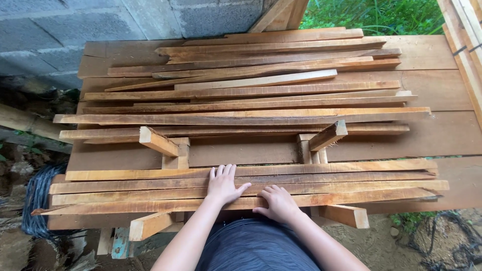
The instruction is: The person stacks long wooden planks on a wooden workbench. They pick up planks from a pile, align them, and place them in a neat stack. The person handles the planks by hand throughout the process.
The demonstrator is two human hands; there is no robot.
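Wooden slats (326, 185) under both hands (palms flat).

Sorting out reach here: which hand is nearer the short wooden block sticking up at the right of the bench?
Right. The right hand lies flat on the near slats, below and left of the block; the left hand rests farther left.

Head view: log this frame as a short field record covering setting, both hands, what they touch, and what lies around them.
setting: outdoor wooden workbench beside a grey block wall, grass behind
left hand: flat, palm down, fingers spread on the near stack of wooden slats
right hand: flat on the same stack, at its front edge
grip: neither hand closed around anything
far stack of slats: loosely piled along the bench
short wood blocks: set crosswise between the stacks
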